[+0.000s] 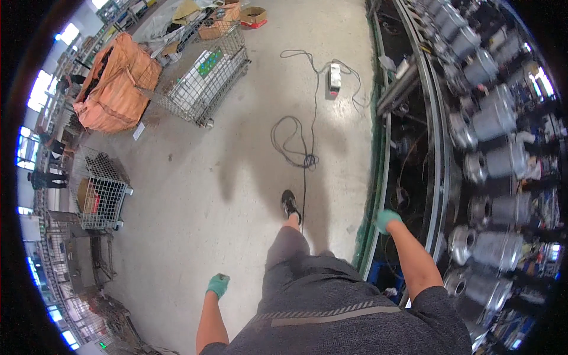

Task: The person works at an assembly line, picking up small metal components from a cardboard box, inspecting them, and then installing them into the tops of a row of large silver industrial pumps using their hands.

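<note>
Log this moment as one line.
left hand: green-gloved, above floor, nothing visibly held | right hand: green-gloved, near green-edged frame, contact unclear | floor: looped cable, white box

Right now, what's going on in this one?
A person in a dark shirt is beside a row of grey metal units. The gloved left hand hangs over the floor, with nothing visibly held; the gloved right hand is near the green-edged frame, contact unclear. Ahead, a dark cable lies loosely looped.
</note>
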